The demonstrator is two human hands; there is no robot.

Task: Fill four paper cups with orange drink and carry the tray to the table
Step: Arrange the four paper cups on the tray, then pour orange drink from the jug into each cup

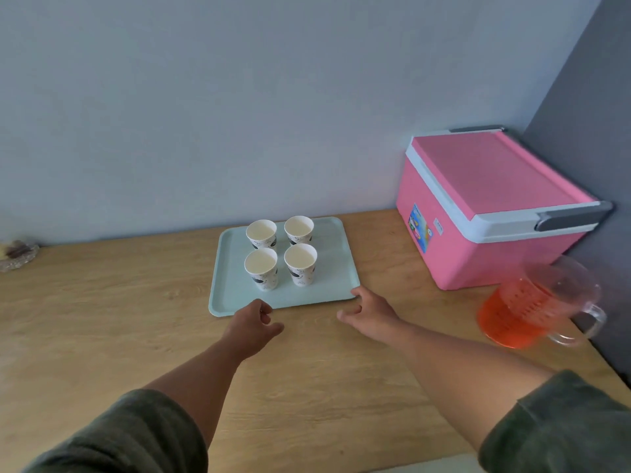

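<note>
A pale blue tray (235, 295) lies on the wooden counter with several white patterned paper cups (261, 273) standing upright on it; their insides look white. My left hand (252, 324) hovers just in front of the tray's near edge, fingers loosely curled, holding nothing. My right hand (367, 310) is near the tray's front right corner, fingers relaxed and spread, holding nothing. A clear jug (532, 308) partly full of orange drink stands on the counter at the far right, its handle pointing right.
A pink cooler box (485, 206) with a white rim sits at the back right against the wall, behind the jug. A glass dish (17, 254) sits at the far left. The counter's right edge runs close to the jug.
</note>
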